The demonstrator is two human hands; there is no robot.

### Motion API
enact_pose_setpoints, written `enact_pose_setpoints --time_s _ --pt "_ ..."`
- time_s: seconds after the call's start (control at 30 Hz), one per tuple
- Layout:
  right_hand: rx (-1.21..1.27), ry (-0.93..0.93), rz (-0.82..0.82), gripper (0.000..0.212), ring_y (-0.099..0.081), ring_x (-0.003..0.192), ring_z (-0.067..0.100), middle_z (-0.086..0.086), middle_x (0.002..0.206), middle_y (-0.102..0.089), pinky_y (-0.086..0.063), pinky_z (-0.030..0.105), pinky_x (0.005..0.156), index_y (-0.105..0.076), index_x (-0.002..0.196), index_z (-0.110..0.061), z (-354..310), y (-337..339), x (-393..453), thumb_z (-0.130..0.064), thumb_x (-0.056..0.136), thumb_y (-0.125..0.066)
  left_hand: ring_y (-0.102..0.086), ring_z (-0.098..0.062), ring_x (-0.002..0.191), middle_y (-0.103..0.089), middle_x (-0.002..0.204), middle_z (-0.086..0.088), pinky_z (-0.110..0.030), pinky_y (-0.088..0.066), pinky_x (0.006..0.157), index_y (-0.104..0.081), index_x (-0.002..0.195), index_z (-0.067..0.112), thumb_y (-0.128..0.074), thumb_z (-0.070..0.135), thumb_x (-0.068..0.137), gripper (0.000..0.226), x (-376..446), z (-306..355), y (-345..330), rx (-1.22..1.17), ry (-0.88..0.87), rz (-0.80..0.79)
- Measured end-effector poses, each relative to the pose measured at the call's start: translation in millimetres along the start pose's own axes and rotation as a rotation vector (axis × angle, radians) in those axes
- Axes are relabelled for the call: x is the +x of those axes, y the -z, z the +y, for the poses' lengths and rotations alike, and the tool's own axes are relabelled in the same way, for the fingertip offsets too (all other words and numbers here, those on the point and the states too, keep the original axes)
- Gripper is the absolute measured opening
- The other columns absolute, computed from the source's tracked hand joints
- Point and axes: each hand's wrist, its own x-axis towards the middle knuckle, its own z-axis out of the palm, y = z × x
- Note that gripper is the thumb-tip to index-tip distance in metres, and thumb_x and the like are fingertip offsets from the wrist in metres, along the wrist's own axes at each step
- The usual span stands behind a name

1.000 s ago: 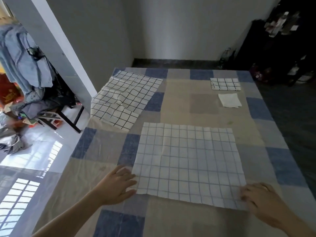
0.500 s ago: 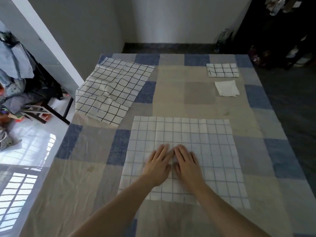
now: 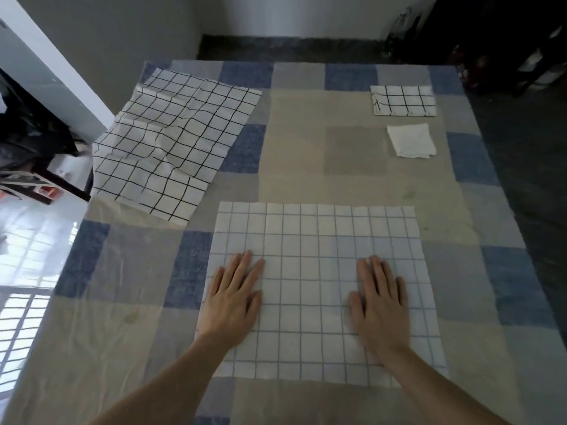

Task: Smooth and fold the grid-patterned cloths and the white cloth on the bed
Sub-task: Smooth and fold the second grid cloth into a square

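Observation:
A white cloth with a blue grid (image 3: 316, 240) lies spread flat on the bed in front of me. My left hand (image 3: 234, 297) presses flat on its left part, fingers straight. My right hand (image 3: 379, 297) lies flat on its right part, fingers straight and slightly blurred. A larger wrinkled cloth with a black grid (image 3: 171, 142) lies unfolded at the bed's far left, partly over the edge. A folded black-grid cloth (image 3: 403, 101) sits at the far right, and a folded white cloth (image 3: 411, 141) lies just in front of it.
The bed (image 3: 352, 167) has a patchwork cover in blue, grey and beige. A white pillar (image 3: 52, 62) and a dark chair with clutter (image 3: 33, 154) stand to the left. Dark furniture (image 3: 506, 35) fills the far right corner. Shiny floor (image 3: 27, 246) runs along the left edge.
My hands moved from the cloth's near corners to its middle, side by side, and have now slid apart toward the left and right. The camera tilted further down.

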Motion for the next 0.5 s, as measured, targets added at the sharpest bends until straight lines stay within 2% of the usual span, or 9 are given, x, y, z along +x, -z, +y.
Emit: enact_pose_setpoints --time_s 0.3,0.37,0.43,0.47,0.5 --pt "0.040 0.005 0.008 0.063 0.002 0.149 0.019 0.001 0.162 -0.005 -0.009 0.048 0.120 -0.010 0.154 -0.022 0.5 -0.4 -1.5 -0.045 0.097 -0.022 0.014 -0.012 0.148 0.010 0.162 0.008 -0.041 0.001 0.119 0.002 0.154 0.035 -0.016 0.046 0.100 0.058 0.3 -1.5 -3.3 0.006 -0.024 0.000" --pt "0.034 0.007 0.005 0.063 0.002 0.149 0.018 0.001 0.162 -0.006 -0.010 0.049 0.120 -0.011 0.154 -0.022 -0.2 -0.4 -2.8 -0.045 0.097 -0.023 0.013 -0.012 0.148 0.009 0.162 0.008 -0.045 -0.001 0.120 -0.005 0.154 0.035 -0.022 0.043 0.099 0.058 -3.2 3.5 -2.9 -0.035 0.040 0.004" --pt "0.066 -0.008 0.014 0.063 0.002 0.149 0.017 0.000 0.162 -0.007 -0.010 0.048 0.120 -0.012 0.154 -0.023 -1.0 1.3 -1.9 -0.044 0.096 -0.024 0.006 -0.015 0.149 0.002 0.162 0.006 -0.048 -0.003 0.121 -0.024 0.150 0.030 -0.039 0.034 0.096 0.056 -0.2 27.8 0.3 -0.144 0.180 0.107" --pt "0.085 -0.007 0.011 0.063 0.003 0.149 0.016 -0.001 0.162 -0.006 -0.009 0.048 0.120 -0.012 0.154 -0.024 -1.4 2.3 -1.9 -0.044 0.096 -0.024 0.004 -0.015 0.149 -0.001 0.162 0.005 -0.046 -0.002 0.121 -0.029 0.147 0.027 -0.046 0.029 0.094 0.055 5.9 48.2 0.7 -0.215 0.195 0.150" --pt "0.096 0.000 0.005 0.063 0.005 0.149 0.015 -0.002 0.162 -0.005 -0.007 0.047 0.120 -0.011 0.154 -0.025 -2.3 2.7 -2.8 -0.044 0.096 -0.024 0.006 -0.013 0.149 0.001 0.161 0.007 -0.044 0.000 0.121 -0.030 0.146 0.026 -0.047 0.025 0.094 0.055 13.9 72.8 1.4 -0.253 0.135 0.178"
